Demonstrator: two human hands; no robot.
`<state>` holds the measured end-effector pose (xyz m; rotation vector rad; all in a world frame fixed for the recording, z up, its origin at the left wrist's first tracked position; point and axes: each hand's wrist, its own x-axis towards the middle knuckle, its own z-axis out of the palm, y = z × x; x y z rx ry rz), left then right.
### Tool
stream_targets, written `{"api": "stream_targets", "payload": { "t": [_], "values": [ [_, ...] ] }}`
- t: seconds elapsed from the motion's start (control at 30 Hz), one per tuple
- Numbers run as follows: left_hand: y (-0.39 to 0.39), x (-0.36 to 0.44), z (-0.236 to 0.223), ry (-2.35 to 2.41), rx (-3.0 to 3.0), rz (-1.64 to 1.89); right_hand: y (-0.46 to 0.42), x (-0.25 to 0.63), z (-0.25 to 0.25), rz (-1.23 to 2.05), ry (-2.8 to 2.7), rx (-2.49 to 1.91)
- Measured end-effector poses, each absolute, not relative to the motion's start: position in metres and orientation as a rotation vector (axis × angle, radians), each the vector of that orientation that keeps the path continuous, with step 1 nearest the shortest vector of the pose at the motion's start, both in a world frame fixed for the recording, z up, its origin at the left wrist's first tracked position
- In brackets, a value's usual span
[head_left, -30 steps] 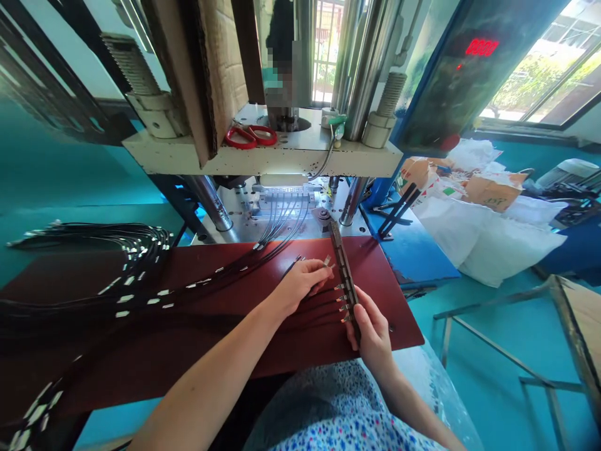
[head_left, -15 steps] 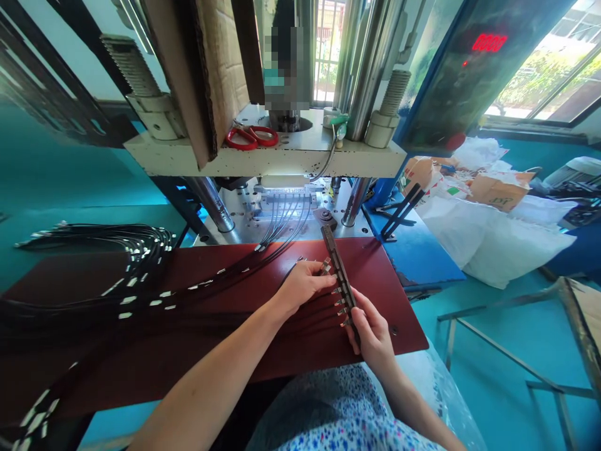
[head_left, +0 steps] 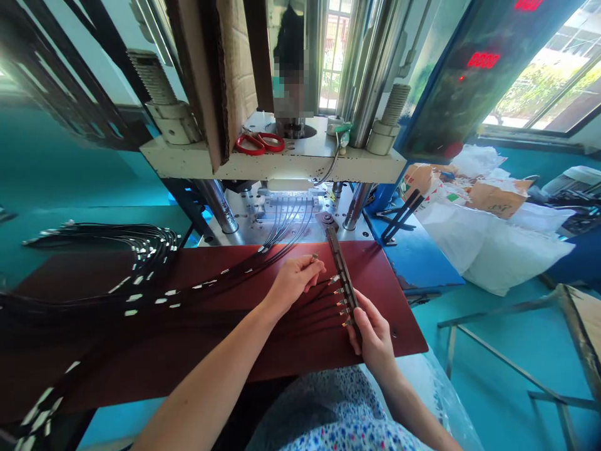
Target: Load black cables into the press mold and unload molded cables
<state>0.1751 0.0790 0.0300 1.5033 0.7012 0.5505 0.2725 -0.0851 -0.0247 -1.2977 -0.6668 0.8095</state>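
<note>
My right hand (head_left: 373, 332) grips the near end of a long dark metal fixture bar (head_left: 342, 269) that lies on the dark red board (head_left: 211, 326). Several black cables with metal plug tips (head_left: 340, 294) sit side by side in the bar's slots. My left hand (head_left: 293, 280) is pinched on one more black cable with a metal tip (head_left: 313, 257), held just left of the bar and slightly above the board.
A press machine (head_left: 282, 156) stands behind the board, with red scissors (head_left: 260, 143) on its plate and several cables (head_left: 282, 216) plugged under it. A large bundle of black cables (head_left: 117, 275) lies at left. White bags (head_left: 498, 244) and boxes are at right.
My left hand has lifted away from the bar's slots, and now holds a single cable tip up to the left of the bar. The right hand stays on the bar.
</note>
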Motion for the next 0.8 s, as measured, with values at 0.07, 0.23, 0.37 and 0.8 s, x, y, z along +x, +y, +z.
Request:
{"api": "stream_targets", "payload": {
  "t": [0.07,0.23,0.37,0.8],
  "values": [
    [0.078,0.175,0.031,0.681,1.630,0.550,-0.086,0.272,-0.025,0.820,-0.675,-1.299],
    [0.068,0.177,0.033,0.695,2.174,0.542,-0.087,0.272,-0.024,0.831,-0.685,-1.315],
    [0.054,0.174,0.032,0.702,2.568,0.612,-0.086,0.272,-0.023,0.837,-0.672,-1.328],
    [0.080,0.177,0.036,0.691,2.018,0.399,-0.088,0.276,-0.024,0.902,-0.704,-1.288]
  ]
}}
